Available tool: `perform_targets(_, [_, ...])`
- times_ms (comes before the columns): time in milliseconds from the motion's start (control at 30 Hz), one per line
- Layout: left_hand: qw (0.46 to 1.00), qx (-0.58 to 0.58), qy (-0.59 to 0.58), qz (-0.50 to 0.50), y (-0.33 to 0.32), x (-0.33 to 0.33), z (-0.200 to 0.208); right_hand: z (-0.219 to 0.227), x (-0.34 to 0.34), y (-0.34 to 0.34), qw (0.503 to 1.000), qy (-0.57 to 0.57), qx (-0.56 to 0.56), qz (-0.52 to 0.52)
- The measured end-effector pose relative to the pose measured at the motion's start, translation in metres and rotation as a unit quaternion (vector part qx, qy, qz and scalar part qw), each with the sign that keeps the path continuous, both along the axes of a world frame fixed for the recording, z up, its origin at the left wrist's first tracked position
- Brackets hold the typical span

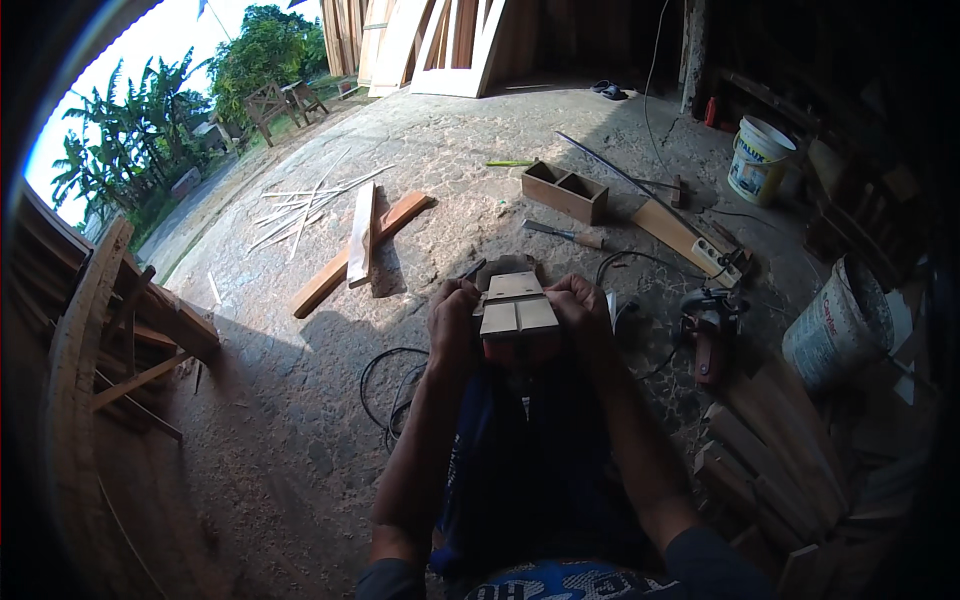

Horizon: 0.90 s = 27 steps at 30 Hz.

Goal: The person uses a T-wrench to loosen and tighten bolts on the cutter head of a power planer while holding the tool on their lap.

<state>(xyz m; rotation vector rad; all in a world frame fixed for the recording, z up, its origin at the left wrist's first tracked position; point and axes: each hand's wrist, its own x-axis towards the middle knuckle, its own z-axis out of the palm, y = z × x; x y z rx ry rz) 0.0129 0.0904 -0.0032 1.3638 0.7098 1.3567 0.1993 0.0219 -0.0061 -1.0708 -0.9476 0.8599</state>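
An electric hand planer [519, 316] lies sole up between my hands, its pale plate crossed by a slot and notched with a short lengthwise groove. Its red body shows below the near edge of the plate. My left hand [455, 308] is closed at its left side, fingertips by the slot. On the opposite side my right hand [579, 302] pinches near the other end of the slot. Whether a small part sits in the fingers is hidden. A dark cable [376, 385] coils on the ground to the left of my legs.
Ahead are a chisel [563, 234], a two-compartment wooden box [565, 192] and crossed boards [361, 235]. Thin strips [310, 208] lie far left. At right are a power strip [716, 258], a power tool [710, 335], buckets [838, 325] and stacked wood [770, 450]. A timber frame [150, 310] stands left.
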Motion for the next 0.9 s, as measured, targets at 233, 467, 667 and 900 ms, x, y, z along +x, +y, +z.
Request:
perform_targets(233, [1.0,-0.011,-0.015,-0.006,0.005,-0.001,-0.005,0.012,-0.005,-0.006,1.0,0.007,-0.002,0.011])
perform_targets(467, [0.999,0.012,0.033,0.034,0.002,0.001,-0.004,0.005,-0.001,-0.002,1.0,0.001,0.008,0.023])
perform_targets(667, [0.994,-0.112,-0.017,0.004,-0.004,0.0,0.015,0.003,-0.002,-0.001,1.0,0.015,0.005,0.027])
perform_targets(900, [1.0,-0.001,0.017,0.026,-0.001,0.003,0.002,0.006,0.0,-0.003,0.999,0.017,0.01,0.037])
